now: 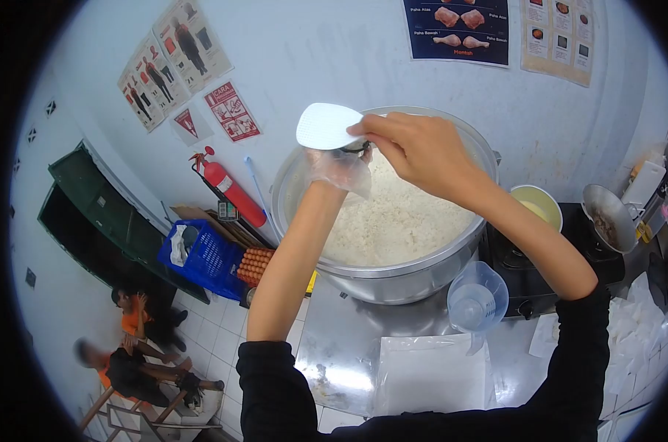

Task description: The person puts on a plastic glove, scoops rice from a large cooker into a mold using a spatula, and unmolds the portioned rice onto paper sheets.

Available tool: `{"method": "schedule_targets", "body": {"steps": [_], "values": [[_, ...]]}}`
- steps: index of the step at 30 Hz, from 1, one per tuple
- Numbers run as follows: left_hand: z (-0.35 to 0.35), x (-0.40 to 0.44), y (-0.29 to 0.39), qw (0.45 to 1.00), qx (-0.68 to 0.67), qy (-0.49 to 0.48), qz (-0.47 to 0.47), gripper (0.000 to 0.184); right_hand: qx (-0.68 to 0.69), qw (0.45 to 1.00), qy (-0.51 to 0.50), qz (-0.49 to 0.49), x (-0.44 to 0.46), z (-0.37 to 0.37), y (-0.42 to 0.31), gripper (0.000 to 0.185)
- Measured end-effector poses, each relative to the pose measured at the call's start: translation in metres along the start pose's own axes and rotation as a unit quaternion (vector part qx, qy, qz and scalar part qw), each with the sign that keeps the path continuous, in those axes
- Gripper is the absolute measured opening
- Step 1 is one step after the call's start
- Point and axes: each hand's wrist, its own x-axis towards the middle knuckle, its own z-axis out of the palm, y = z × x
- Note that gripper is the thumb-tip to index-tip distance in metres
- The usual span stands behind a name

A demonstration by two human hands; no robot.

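Observation:
A large round metal pot [396, 287] full of white rice [400, 221] stands on the steel counter. Over its far left part, my left hand [339, 168] wears a clear plastic glove; its fingers are mostly hidden behind a white rice paddle [325, 126] and something dark. My right hand [422, 151] is bare and closed, its thumb and fingertips pinched at the paddle's right edge, close above my left hand. What else the fingers hold cannot be made out.
Right of the pot are a clear measuring jug [477, 298], a stove [507, 254], a yellowish bowl [538, 206] and a pan [606, 221]. White paper [431, 376] lies in front. Left are a blue crate [205, 258], eggs [254, 265], a fire extinguisher [231, 190] and two seated people [138, 324].

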Motion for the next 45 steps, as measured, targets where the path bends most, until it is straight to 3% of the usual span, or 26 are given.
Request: {"method": "schedule_targets", "body": {"steps": [3, 9, 12, 15, 18, 21, 24, 27, 30, 33, 36, 45], "values": [[-0.007, -0.009, 0.004, 0.992, 0.023, -0.122, -0.001, 0.062, 0.007, 1.0, 0.001, 0.02, -0.01, 0.0, 0.0, 0.015], [0.001, -0.017, 0.014, 0.99, -0.005, -0.138, -0.011, 0.071, 0.024, 0.993, -0.071, 0.096, -0.013, -0.006, -0.001, 0.02], [0.009, -0.022, 0.021, 0.981, -0.02, -0.192, -0.026, 0.071, 0.031, 0.995, -0.067, 0.072, -0.01, -0.008, 0.002, 0.02], [0.017, -0.024, 0.018, 0.989, 0.003, -0.149, 0.024, 0.07, 0.052, 0.983, -0.084, 0.158, 0.004, -0.013, 0.018, 0.024], [0.01, -0.022, 0.021, 0.98, -0.005, -0.2, 0.004, 0.07, 0.227, 0.961, 0.022, 0.156, 0.013, -0.015, 0.042, 0.027], [0.015, -0.032, 0.021, 0.982, -0.054, -0.177, -0.028, 0.062, 0.186, 0.945, -0.154, 0.219, 0.02, -0.03, 0.043, 0.037], [0.017, -0.037, 0.02, 0.989, -0.002, -0.146, -0.037, 0.065, 0.19, 0.936, -0.186, 0.232, 0.022, -0.028, 0.038, 0.045], [0.017, -0.044, 0.016, 0.99, 0.062, -0.123, -0.015, 0.062, 0.201, 0.952, -0.127, 0.195, 0.02, -0.023, 0.043, 0.048], [0.011, -0.041, 0.017, 0.974, 0.049, -0.22, -0.015, 0.051, 0.125, 0.977, -0.089, 0.148, 0.019, -0.019, 0.042, 0.048], [0.013, -0.045, 0.019, 0.968, 0.109, -0.221, 0.038, 0.05, 0.112, 0.978, -0.08, 0.154, 0.018, -0.013, 0.047, 0.055], [0.024, -0.054, 0.022, 0.973, 0.108, -0.201, 0.016, 0.054, 0.076, 0.986, -0.071, 0.129, 0.018, -0.012, 0.043, 0.056], [0.026, -0.053, 0.02, 0.964, 0.177, -0.185, 0.069, 0.059, 0.024, 0.993, -0.037, 0.113, 0.021, 0.0, 0.041, 0.067]]}}
